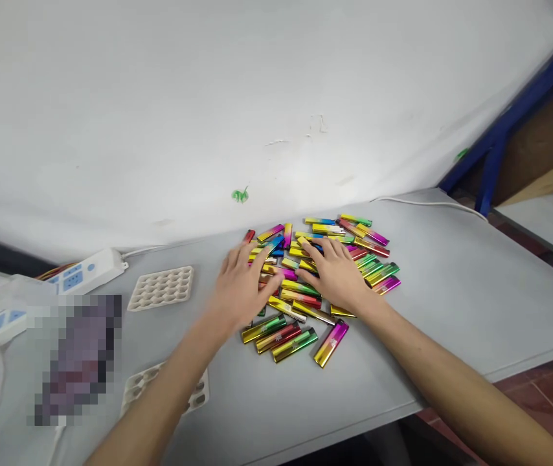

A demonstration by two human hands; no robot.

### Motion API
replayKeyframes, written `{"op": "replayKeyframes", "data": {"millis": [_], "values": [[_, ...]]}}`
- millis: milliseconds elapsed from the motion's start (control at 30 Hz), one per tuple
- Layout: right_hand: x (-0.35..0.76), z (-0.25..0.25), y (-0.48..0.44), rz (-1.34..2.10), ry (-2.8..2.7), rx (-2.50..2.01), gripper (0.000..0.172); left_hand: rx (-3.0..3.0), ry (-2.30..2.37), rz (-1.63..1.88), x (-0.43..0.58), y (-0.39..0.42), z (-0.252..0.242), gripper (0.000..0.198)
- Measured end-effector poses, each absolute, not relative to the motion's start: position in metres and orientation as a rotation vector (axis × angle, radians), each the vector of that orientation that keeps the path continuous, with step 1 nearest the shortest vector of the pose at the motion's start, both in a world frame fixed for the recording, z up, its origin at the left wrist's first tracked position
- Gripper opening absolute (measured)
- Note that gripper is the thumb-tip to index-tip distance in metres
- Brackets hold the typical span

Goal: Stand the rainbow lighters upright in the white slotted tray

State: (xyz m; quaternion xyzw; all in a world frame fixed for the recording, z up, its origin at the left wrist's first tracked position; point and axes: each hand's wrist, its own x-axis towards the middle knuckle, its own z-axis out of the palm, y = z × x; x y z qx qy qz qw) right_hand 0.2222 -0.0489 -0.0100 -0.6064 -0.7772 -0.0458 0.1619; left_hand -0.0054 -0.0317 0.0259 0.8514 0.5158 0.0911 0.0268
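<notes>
A heap of several shiny, multicoloured lighters (315,272) lies on the grey table (451,304) near the white wall. My left hand (242,285) rests palm down on the heap's left side, fingers spread. My right hand (337,272) lies flat on the middle of the heap, fingers stretched toward the wall. Neither hand grips a lighter. A purple-and-yellow lighter (331,343) and a few gold, red and green ones (281,336) lie at the near edge of the heap.
A white tray with round holes (162,288) lies left of the heap; a second one (199,391) sits partly under my left forearm. White power strips (87,272) and a cable are at far left. A blue frame (509,123) and cardboard stand at right.
</notes>
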Motion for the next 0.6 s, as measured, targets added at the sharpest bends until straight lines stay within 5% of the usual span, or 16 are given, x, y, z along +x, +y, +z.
{"op": "replayKeyframes", "data": {"millis": [167,600], "values": [[0.221,-0.004,-0.053,-0.115,-2.202,-1.659,0.060,2.702,1.407,0.119,-0.021,-0.071,0.005,0.088],[0.216,-0.007,-0.076,0.056,-2.417,-1.358,0.070,2.708,1.369,0.165,-0.024,-0.068,-0.015,0.077]]}}
